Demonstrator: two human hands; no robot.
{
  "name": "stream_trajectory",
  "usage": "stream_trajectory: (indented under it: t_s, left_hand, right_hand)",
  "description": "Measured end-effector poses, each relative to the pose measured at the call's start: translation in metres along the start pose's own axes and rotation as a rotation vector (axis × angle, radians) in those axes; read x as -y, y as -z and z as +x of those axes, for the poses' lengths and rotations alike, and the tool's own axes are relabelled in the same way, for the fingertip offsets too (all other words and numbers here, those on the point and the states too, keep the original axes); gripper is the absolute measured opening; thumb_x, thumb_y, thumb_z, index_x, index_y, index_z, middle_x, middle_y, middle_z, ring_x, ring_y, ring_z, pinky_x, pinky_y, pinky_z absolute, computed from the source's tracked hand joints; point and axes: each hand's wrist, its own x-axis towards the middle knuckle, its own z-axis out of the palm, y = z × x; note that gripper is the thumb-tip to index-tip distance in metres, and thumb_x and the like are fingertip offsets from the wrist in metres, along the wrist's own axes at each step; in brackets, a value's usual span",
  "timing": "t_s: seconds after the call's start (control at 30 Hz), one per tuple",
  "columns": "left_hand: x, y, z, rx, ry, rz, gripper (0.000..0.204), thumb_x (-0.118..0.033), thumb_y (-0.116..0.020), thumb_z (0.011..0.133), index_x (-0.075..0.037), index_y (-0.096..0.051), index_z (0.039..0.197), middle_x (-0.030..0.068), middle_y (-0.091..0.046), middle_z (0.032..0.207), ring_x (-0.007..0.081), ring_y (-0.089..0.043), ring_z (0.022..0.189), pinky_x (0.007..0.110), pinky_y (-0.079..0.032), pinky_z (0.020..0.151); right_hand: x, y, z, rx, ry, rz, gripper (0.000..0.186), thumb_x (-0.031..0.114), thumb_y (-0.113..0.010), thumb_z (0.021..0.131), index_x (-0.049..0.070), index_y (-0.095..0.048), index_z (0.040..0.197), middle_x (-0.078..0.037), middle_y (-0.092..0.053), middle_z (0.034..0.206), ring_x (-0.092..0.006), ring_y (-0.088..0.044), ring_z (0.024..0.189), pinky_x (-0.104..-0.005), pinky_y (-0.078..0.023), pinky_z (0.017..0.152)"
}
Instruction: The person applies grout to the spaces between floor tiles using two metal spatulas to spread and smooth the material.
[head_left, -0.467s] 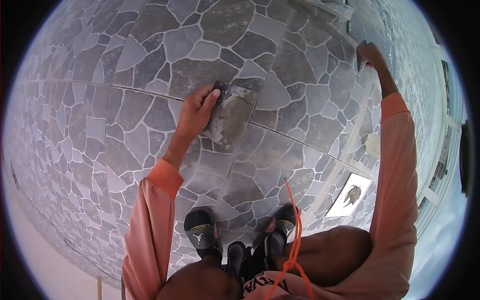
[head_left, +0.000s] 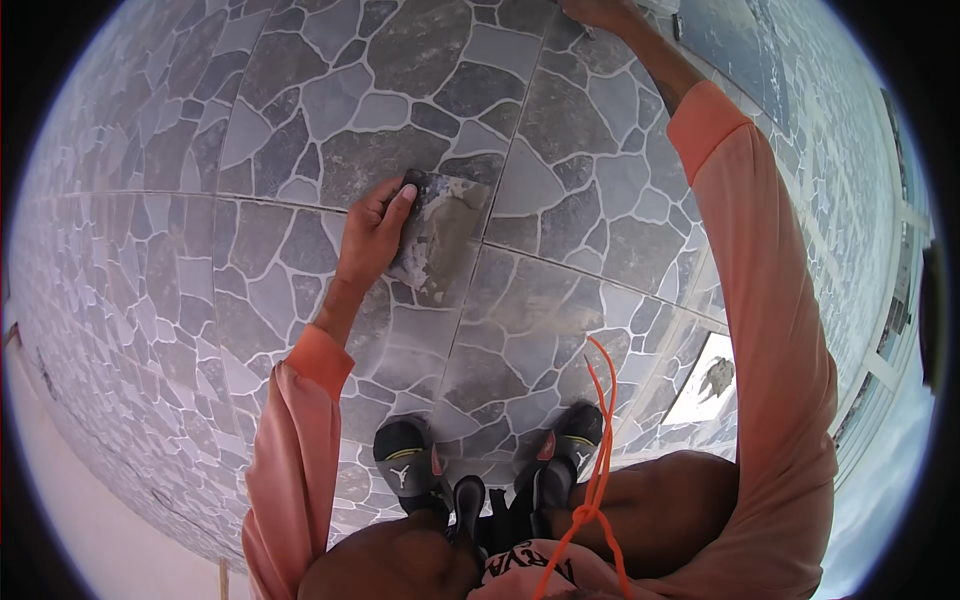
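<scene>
My left hand [head_left: 372, 232] is closed on the dark edge of a flat, rectangular spreader [head_left: 440, 235], thumb on top. Wet-looking grey paste is smeared over its face. It is held over the stone-patterned tile floor [head_left: 560, 215], beside a joint between tiles. My right arm reaches far forward, and my right hand [head_left: 598, 12] is at the top edge of the picture. Its fingers look curled, but the frame cuts them off, so what they hold cannot be made out.
A smooth grey panel [head_left: 735, 50] is at the upper right. Partly behind my right sleeve lies a white square with a dark patch [head_left: 705, 385]. My feet in dark sandals [head_left: 408, 455] stand on the tiles close to my body. Thin straight joints cross the floor.
My right hand has swung left and forward from beside the grey panel to the top edge; the dark tool seen in it is out of sight. My left hand and spreader have shifted slightly left.
</scene>
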Motion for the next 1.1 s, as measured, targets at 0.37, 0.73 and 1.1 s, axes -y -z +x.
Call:
stream_trajectory:
  t_s: [0.37,0.73,1.1]
  left_hand:
    - [-0.001,-0.014,0.006,0.022,0.014,-0.084,0.029,-0.025,-0.056,0.099,0.001,-0.065,0.11,-0.0033,-0.059,0.08,0.0037,-0.047,0.075,0.021,-0.043,0.069]
    - [-0.014,-0.023,-0.012,-0.024,0.159,-0.567,0.024,-0.024,-0.054,0.1,-0.004,-0.062,0.11,-0.0027,-0.062,0.091,0.0042,-0.056,0.078,0.021,-0.047,0.069]
    - [-0.039,-0.019,-0.038,-0.041,0.208,-0.504,0.024,-0.022,-0.053,0.1,-0.003,-0.062,0.113,-0.0019,-0.064,0.093,0.004,-0.056,0.08,0.02,-0.046,0.072]
  right_hand:
    - [-0.001,0.071,-0.081,0.326,-0.11,1.235,0.05,0.025,-0.062,0.089,-0.004,-0.053,0.128,-0.022,-0.061,0.119,-0.0326,-0.065,0.103,-0.0464,-0.053,0.088]
    - [0.034,0.112,-0.238,0.799,-0.2,1.745,0.052,0.022,-0.053,0.097,-0.007,-0.037,0.138,-0.024,-0.054,0.129,-0.0377,-0.06,0.114,-0.048,-0.056,0.085]
    - [0.054,0.123,-0.283,1.024,-0.291,1.969,0.058,0.039,-0.039,0.103,-0.004,-0.033,0.141,-0.026,-0.053,0.129,-0.044,-0.06,0.11,-0.0498,-0.053,0.087]
